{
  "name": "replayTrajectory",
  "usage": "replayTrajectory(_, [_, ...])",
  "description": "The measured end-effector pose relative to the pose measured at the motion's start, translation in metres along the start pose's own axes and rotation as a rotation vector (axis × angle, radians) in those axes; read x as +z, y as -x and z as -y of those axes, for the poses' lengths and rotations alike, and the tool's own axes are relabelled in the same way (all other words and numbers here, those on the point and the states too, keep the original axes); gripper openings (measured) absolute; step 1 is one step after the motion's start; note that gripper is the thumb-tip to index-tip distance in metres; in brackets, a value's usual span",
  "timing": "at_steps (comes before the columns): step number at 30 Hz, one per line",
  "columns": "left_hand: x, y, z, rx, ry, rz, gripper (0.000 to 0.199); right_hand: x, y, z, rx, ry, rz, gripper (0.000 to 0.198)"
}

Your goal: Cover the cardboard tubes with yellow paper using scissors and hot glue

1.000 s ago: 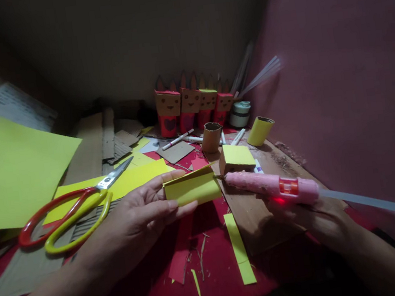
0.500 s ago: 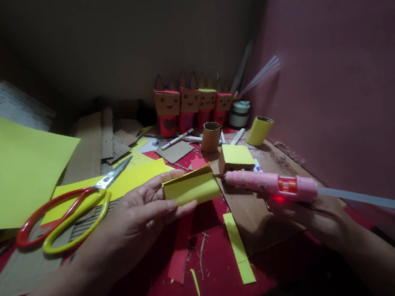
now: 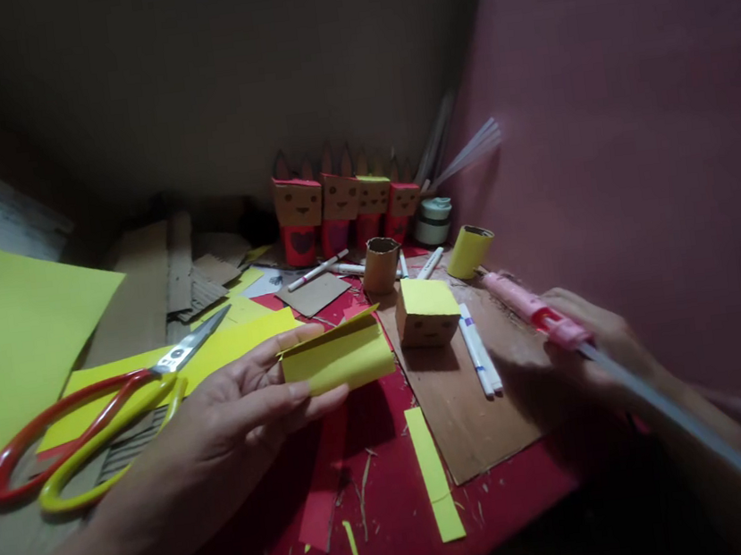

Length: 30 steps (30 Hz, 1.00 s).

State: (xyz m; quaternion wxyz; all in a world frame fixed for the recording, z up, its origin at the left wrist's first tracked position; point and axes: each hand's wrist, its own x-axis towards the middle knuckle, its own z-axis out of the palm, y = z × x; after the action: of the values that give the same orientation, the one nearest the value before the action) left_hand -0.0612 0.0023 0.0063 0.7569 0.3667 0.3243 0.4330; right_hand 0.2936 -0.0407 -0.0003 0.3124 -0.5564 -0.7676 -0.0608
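My left hand (image 3: 269,389) grips a small yellow paper piece (image 3: 343,353), wrapped lengthwise with a brown edge showing along its top. A pink glue gun (image 3: 526,303) is in my right hand (image 3: 593,331), its nozzle pointing left and away beside an upright yellow-covered tube (image 3: 471,252). A clear glue stick (image 3: 672,420) trails out of its rear end. Between my hands stands a cardboard box head (image 3: 427,325) with a yellow top. Behind it is a bare cardboard tube (image 3: 381,265).
Scissors (image 3: 165,366) lie at the left on yellow paper (image 3: 243,338). Several box-headed figures (image 3: 301,218) stand at the back near a pale green jar (image 3: 433,220). Two markers (image 3: 480,354) rest on a cardboard sheet (image 3: 463,428); a yellow strip (image 3: 434,477) lies in front.
The glue gun has moved away from the yellow paper piece, to the right and back toward the yellow tube. My left hand keeps its hold. The whole view has shifted slightly.
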Motion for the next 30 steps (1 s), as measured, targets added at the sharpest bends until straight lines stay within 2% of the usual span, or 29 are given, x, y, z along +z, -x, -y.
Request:
replayTrajectory(4, [-0.004, -0.002, -0.002, 0.009, 0.012, -0.017, 0.052, 0.005, 0.000, -0.036, 0.123, 0.356, 0.205, 0.035])
replayTrajectory(6, [-0.003, -0.001, -0.004, -0.003, 0.018, -0.008, 0.057, 0.005, -0.001, -0.044, 0.176, 0.442, 0.288, 0.036])
replayTrajectory(8, [-0.002, 0.000, -0.006, -0.024, 0.013, 0.010, 0.059, 0.003, -0.003, -0.042, 0.158, 0.459, 0.350, 0.039])
replayTrajectory(10, [0.000, 0.002, -0.007, -0.029, 0.005, 0.022, 0.057, -0.002, -0.008, -0.029, 0.097, 0.460, 0.336, 0.040])
replayTrajectory(12, [0.003, 0.004, -0.007, -0.035, -0.009, 0.021, 0.055, -0.007, -0.015, -0.005, 0.061, 0.435, 0.205, 0.038])
replayTrajectory(14, [0.005, 0.006, -0.006, -0.039, -0.027, 0.015, 0.057, -0.007, -0.025, 0.028, 0.065, 0.202, 0.076, 0.037])
replayTrajectory(15, [0.006, 0.006, -0.006, -0.046, -0.039, 0.011, 0.059, -0.004, -0.031, 0.046, 0.065, -0.022, 0.096, 0.036])
replayTrajectory(18, [0.007, 0.007, -0.005, -0.063, -0.066, 0.013, 0.060, 0.012, -0.050, 0.088, 0.168, -0.755, 0.399, 0.043])
replayTrajectory(21, [0.006, 0.005, -0.003, -0.077, -0.072, 0.057, 0.055, 0.034, -0.065, 0.109, 0.330, -1.178, 0.528, 0.064])
replayTrajectory(23, [0.005, 0.004, -0.002, -0.071, -0.067, 0.087, 0.052, 0.047, -0.071, 0.113, 0.382, -1.366, 0.554, 0.064])
replayTrajectory(25, [0.004, 0.002, -0.001, -0.062, -0.066, 0.091, 0.050, 0.055, -0.074, 0.114, 0.424, -1.460, 0.556, 0.057])
replayTrajectory(30, [-0.001, 0.001, 0.002, -0.058, -0.074, 0.088, 0.041, 0.062, -0.075, 0.110, 0.477, -1.481, 0.545, 0.041])
